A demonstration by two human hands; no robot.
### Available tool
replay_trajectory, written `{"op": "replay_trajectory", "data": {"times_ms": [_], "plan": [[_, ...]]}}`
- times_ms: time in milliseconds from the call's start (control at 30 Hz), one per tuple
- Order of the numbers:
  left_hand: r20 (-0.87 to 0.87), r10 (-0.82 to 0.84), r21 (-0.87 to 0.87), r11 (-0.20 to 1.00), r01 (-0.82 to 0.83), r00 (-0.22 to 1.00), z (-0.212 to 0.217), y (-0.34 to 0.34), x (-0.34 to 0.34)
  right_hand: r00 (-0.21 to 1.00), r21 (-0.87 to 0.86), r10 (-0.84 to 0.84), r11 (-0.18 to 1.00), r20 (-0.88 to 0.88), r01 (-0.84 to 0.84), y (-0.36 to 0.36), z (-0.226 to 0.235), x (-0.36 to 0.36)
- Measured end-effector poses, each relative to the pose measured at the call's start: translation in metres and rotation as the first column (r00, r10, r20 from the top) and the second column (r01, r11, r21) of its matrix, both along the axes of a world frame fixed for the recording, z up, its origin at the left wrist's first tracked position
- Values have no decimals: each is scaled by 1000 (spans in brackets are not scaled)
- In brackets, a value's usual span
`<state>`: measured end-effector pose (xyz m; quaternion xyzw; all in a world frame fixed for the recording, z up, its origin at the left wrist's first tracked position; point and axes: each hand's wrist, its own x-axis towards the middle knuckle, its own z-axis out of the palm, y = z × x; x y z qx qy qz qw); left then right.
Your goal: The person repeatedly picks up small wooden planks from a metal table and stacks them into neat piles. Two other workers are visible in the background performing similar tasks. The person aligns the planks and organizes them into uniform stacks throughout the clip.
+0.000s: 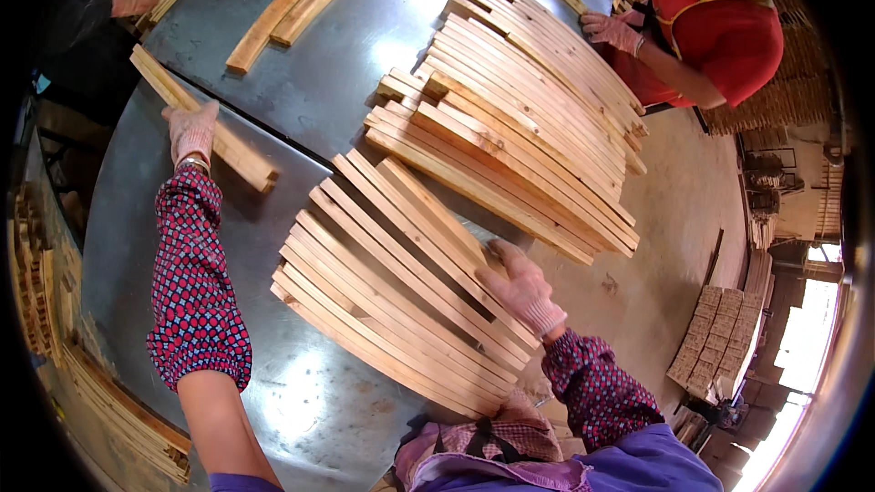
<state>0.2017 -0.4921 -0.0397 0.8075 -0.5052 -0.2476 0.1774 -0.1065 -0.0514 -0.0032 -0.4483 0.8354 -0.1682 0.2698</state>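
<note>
My left hand, in a pale pink work glove, is closed over a short, thick wooden strip lying aslant on the metal table. Its palm and some fingertips are hidden. My right hand, gloved alike, grips the near end of another wooden strip at the right side of a loose row. Between my arms lies that row of wooden strips, side by side, with gaps between several on its right. Patterned sleeve covers are on both my forearms.
A larger bundle of strips lies beyond my right hand. A co-worker in red rests a gloved hand at its far side. Another person's hands are at the upper left, by more strips. Stacked wood stands on the floor.
</note>
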Motion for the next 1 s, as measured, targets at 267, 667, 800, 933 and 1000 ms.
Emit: {"op": "replay_trajectory", "data": {"times_ms": [267,667,800,933,1000], "plan": [[-26,-111,-87,990,108,994,-18,4,10,967,189,212,953,140,-236,-52,11,46],[259,-239,212,959,186,936,-67,433,12,965,192,197,954,173,-229,-64,-8,36],[-237,5,75,997,13,972,-41,459,-42,960,295,255,914,114,-278,-68,-13,44],[-817,250,77,940,-332,519,-20,482,-45,946,271,246,915,209,-298,-54,-12,59],[-876,304,122,891,-437,375,-14,502,-32,934,240,288,911,214,-336,-41,-7,74]]}}
